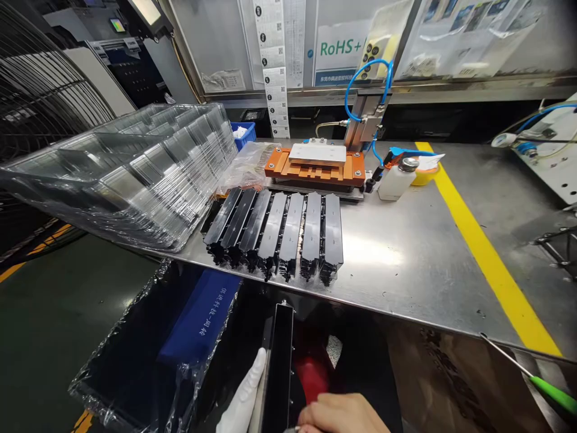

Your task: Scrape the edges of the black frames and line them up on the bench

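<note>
My left hand (243, 394), in a white glove, grips a long black plastic housing (280, 361) from its left side, thumb lying along the edge. The housing is held lengthwise below the table's front edge, its hollow side facing me. At the bottom of the view, my bare right hand (345, 414) is closed close to the housing's right side. A small shiny tip shows at its fingers, but what it belongs to is hidden. Ahead on the table stands a row of several similar black plastic parts (295, 219), side by side.
Stacked clear plastic trays (148, 168) stand on the left. Behind the row sits an orange fixture (315, 168) with a metal plate; a white bottle (397, 180) is beside it. A plastic-lined bin (130, 343) is below left. A green-handled tool (552, 391) juts in at lower right.
</note>
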Motion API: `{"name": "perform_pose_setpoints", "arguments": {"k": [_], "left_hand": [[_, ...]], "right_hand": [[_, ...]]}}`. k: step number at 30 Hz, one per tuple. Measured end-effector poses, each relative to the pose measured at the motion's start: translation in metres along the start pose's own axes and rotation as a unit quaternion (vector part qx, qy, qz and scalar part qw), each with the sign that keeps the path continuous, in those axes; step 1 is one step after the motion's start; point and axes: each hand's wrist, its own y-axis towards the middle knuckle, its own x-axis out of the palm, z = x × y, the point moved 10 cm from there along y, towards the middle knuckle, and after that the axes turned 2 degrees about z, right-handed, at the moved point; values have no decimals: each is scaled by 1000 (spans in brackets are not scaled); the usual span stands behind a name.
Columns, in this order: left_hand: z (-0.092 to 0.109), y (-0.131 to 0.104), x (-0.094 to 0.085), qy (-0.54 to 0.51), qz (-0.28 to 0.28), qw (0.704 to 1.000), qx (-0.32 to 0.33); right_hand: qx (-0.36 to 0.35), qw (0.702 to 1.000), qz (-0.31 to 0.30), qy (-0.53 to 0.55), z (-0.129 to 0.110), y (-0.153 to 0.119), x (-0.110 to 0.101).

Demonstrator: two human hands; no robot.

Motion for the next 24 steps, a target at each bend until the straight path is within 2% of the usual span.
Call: {"name": "perform_pose_setpoints", "arguments": {"k": [2, 4, 6, 8, 10, 12, 15, 18, 20, 22, 24], "left_hand": [[1, -2, 2, 1, -4, 1000, 10], [4, -5, 4, 3, -9, 1000, 19], [5, -10, 7, 7, -16, 1000, 18], [6, -15, 11, 10, -22, 1000, 16], [9, -20, 15, 5, -28, 999, 29], [14, -25, 21, -6, -33, 998, 52], [31, -32, 29, -34, -40, 992, 112], [58, -42, 34, -70, -44, 977, 196], [79, -50, 35, -100, -40, 955, 277], [96, -58, 32, -125, -14, 920, 371], [101, -58, 29, -133, 21, 894, 428]], "right_hand": [[18, 998, 21, 54, 4, -1, -7], [57, 986, 96, 127, 16, 1, -28], [59, 968, 164, 184, 21, 5, -50], [29, 960, 177, 214, 16, 10, -64], [7, 962, 157, 225, 8, 15, -67], [17, 961, 147, 232, 9, 15, -68], [68, 949, 189, 241, 30, 10, -68], [134, 917, 256, 275, 65, 4, -59], [163, 888, 295, 312, 78, 3, -45], [174, 863, 334, 338, 77, 3, -27], [151, 857, 356, 340, 60, 6, -11]]}}
